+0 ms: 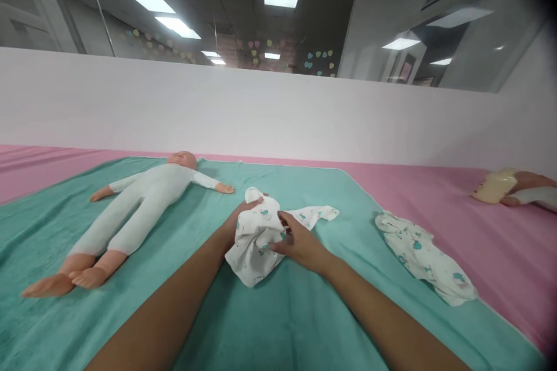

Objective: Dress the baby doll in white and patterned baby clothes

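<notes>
A white baby garment [256,243] with a small teal print is bunched up above the green blanket, and a sleeve-like part [315,214] trails from it to the right. My left hand [235,220] grips it from the left, most of its fingers hidden by the cloth. On the other side my right hand [302,243] has its fingers and thumb curled on the fabric. A baby doll [152,191] in a white bodysuit lies on its back to the left, arms spread, apart from my hands.
Beneath everything spreads a green blanket [278,324] over a pink sheet [391,185]. A second printed baby garment [422,252] lies flat at the right. Farther right, a yellowish item [496,185] touches part of another doll [535,185]. Behind stands a white wall [261,116] with windows.
</notes>
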{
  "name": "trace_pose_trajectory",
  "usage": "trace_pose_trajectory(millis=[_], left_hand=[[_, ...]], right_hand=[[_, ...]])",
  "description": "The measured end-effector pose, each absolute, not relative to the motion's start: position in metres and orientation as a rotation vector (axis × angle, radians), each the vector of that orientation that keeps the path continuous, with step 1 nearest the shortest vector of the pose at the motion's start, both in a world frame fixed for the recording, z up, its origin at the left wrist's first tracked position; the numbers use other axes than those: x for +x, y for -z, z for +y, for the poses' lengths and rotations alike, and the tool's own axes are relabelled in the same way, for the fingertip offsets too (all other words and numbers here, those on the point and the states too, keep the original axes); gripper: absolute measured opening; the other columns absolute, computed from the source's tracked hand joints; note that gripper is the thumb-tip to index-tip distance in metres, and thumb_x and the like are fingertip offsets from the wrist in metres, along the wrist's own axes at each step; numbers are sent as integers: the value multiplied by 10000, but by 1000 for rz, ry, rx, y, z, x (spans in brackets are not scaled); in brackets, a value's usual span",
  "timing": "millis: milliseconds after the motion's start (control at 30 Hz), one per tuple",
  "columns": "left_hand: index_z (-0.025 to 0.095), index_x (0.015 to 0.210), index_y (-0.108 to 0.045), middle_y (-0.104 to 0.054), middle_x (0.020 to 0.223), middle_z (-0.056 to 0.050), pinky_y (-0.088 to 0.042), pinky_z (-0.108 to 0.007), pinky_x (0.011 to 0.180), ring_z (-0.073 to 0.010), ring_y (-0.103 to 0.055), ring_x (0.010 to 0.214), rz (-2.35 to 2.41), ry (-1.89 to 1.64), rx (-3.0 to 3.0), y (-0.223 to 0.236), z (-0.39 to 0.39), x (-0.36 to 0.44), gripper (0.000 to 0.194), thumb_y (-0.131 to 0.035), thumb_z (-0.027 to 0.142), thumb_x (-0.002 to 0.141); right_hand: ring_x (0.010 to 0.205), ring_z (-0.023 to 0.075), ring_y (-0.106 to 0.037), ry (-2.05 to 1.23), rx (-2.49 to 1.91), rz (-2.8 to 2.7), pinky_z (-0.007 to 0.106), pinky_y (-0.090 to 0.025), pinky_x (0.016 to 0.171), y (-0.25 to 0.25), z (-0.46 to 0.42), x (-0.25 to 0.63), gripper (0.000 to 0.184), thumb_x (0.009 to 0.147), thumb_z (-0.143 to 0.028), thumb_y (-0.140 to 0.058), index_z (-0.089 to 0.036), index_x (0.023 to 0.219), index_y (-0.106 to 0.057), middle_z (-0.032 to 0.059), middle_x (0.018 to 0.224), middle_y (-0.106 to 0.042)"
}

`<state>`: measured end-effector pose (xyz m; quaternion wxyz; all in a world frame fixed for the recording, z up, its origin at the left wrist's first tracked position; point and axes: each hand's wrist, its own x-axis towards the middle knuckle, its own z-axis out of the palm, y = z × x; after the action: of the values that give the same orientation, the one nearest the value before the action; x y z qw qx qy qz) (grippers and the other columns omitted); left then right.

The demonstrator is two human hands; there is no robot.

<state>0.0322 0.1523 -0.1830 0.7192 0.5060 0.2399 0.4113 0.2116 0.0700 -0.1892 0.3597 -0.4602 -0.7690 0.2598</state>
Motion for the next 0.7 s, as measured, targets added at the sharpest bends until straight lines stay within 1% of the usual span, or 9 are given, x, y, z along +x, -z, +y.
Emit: trace_pose_trajectory(millis=[100, 167, 200, 333, 433, 500, 567, 600, 700], left_hand=[[152, 859, -628, -654, 806, -55, -492, -266, 649, -209, -616, 760, 602, -749, 1299, 183, 144, 40, 224, -691, 292, 696], [131, 831, -627, -649, 774, -57, -488, -264, 611, -201, -611, 716, 652, -713, 1285, 183, 143, 42, 228, -689, 305, 699], [123, 835, -621, -647, 772, -59, -488, -266, 598, -195, -609, 698, 672, -739, 1236, 183, 144, 42, 245, -684, 320, 705], [122, 840, -584, -623, 734, -33, -481, -244, 577, -148, -595, 646, 598, -919, 1061, 174, 149, 33, 223, -662, 304, 739], [139, 730, -545, -557, 621, 31, -448, -177, 538, -81, -548, 558, 433, -1046, 1000, 162, 146, 26, 133, -640, 225, 764], [144, 710, -542, -541, 597, 40, -436, -161, 521, -64, -527, 524, 347, -1071, 966, 155, 139, 23, 125, -636, 208, 762], [150, 833, -587, -600, 700, 12, -459, -182, 560, -91, -568, 591, 273, -1026, 974, 152, 132, 24, 122, -643, 207, 741], [153, 925, -596, -626, 784, -8, -474, -203, 597, -116, -594, 658, 244, -993, 987, 152, 130, 25, 214, -649, 202, 724], [163, 1089, -567, -637, 964, -41, -485, -250, 717, -169, -613, 838, 206, -979, 994, 155, 132, 27, 380, -634, 176, 715]], right_hand=[[788, 174, -538, -580, -1282, -2099, 263, -369, 645, 192, 69, 210, 248, 725, -298, -606, -220, 957, -569, 16, 922, -617], [711, 153, -515, -516, -1290, -2112, 252, -342, 623, 190, 70, 216, 47, 721, -230, -560, -197, 754, -554, -9, 768, -602], [695, 145, -502, -504, -1275, -2067, 247, -338, 622, 188, 71, 222, 38, 727, -219, -535, -189, 703, -530, -16, 731, -584], [600, 117, -432, -575, -1183, -1600, 223, -315, 556, 176, 78, 250, 222, 774, -308, -490, -183, 602, -426, -33, 601, -467], [593, 141, -471, -741, -1032, -1225, 237, -347, 534, 170, 81, 267, 247, 775, -425, -482, -200, 673, -465, -17, 624, -509], [683, 194, -551, -892, -979, -1174, 289, -413, 589, 169, 77, 273, 348, 810, -515, -399, -200, 797, -545, 25, 702, -586], [807, 244, -594, -1005, -995, -1234, 354, -455, 672, 168, 71, 274, 494, 839, -580, -301, -189, 918, -594, 63, 763, -631], [864, 259, -598, -1039, -1002, -1266, 380, -464, 711, 168, 69, 274, 541, 846, -597, -271, -186, 971, -601, 74, 793, -645], [1012, 265, -575, -1054, -929, -1270, 417, -468, 805, 164, 66, 273, 538, 850, -587, -297, -203, 1130, -550, 76, 989, -649]])
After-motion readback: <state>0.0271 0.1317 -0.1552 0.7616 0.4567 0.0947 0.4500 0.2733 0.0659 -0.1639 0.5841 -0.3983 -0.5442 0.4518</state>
